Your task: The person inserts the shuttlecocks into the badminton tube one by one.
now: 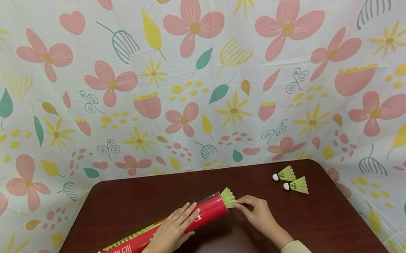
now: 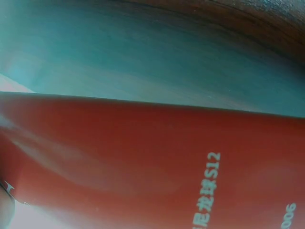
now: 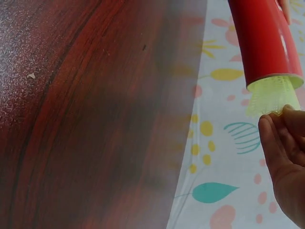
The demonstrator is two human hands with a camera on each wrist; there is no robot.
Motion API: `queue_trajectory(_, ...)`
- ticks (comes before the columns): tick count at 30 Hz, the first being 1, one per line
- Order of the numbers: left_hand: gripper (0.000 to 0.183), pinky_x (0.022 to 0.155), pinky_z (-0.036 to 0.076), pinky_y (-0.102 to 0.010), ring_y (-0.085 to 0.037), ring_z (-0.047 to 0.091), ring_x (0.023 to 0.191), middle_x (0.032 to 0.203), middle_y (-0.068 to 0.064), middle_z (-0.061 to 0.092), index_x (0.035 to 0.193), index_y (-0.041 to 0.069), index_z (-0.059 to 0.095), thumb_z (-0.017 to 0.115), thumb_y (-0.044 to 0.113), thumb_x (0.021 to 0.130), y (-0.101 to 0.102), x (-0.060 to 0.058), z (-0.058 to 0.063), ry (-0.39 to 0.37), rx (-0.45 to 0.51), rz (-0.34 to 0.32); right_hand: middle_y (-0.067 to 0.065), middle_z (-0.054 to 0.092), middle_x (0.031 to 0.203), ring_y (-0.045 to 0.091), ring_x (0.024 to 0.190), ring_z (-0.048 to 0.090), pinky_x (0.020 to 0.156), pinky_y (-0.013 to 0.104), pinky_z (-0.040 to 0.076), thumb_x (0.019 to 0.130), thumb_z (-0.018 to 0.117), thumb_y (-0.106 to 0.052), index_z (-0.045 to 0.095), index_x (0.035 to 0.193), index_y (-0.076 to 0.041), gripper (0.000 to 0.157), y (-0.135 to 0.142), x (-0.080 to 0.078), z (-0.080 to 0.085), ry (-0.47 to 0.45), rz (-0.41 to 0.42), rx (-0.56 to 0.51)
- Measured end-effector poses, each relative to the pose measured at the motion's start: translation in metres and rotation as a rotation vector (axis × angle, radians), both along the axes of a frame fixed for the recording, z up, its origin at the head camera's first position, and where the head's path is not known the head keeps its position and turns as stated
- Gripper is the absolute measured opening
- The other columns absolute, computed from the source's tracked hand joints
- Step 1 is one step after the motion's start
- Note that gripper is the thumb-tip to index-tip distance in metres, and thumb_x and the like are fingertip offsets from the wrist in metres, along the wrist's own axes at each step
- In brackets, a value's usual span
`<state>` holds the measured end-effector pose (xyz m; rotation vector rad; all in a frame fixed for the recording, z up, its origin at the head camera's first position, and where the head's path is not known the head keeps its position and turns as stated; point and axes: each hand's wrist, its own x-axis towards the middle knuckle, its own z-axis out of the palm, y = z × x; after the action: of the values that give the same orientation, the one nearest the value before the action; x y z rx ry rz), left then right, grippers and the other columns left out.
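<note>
A long red shuttlecock tube (image 1: 210, 209) lies slanted across the table in the head view, its mouth toward the right. My left hand (image 1: 172, 231) holds it around the middle, fingers across the top and thumb on the near side. From the mouth sticks the yellow-green skirt of a shuttlecock (image 1: 228, 198); its head is hidden inside. My right hand (image 1: 257, 213) pinches the rim of that skirt between thumb and fingertips, seen closer in the right wrist view (image 3: 286, 143). Red tube wall (image 2: 143, 152) with white print fills the lower left wrist view.
Two yellow-green shuttlecocks with white heads, one farther back (image 1: 285, 174) and one nearer (image 1: 296, 185), lie on the right rear of the dark brown table (image 1: 157, 188). A flower-patterned cloth (image 1: 197, 80) hangs behind the table and along its sides.
</note>
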<state>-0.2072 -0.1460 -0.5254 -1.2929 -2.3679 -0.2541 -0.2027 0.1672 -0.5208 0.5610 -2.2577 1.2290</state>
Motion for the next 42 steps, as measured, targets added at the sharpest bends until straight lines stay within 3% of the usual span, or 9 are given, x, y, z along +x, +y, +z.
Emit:
queue_trajectory(11, 0.091, 0.106, 0.039, -0.042, -0.024, 0.034, 0.140, 0.151, -0.012, 0.039, 0.150, 0.011, 0.034, 0.083, 0.026, 0.075, 0.000, 0.000, -0.002, 0.016, 0.005, -0.006, 0.005, 0.070, 0.082, 0.005, 0.072, 0.062, 0.057, 0.019, 0.050, 0.085, 0.071, -0.005, 0.074, 0.088, -0.007, 0.004, -0.006, 0.003, -0.001, 0.005, 0.029, 0.019)
queue_trajectory(42, 0.093, 0.105, 0.040, -0.043, -0.030, 0.042, 0.135, 0.151, -0.011, 0.037, 0.148, 0.009, 0.037, 0.087, 0.023, 0.070, 0.003, 0.002, 0.003, 0.031, 0.017, -0.024, 0.004, 0.071, 0.084, 0.005, 0.076, 0.065, 0.061, 0.023, 0.053, 0.083, 0.072, -0.004, 0.074, 0.088, -0.011, 0.008, -0.018, 0.003, -0.002, -0.001, 0.046, 0.027)
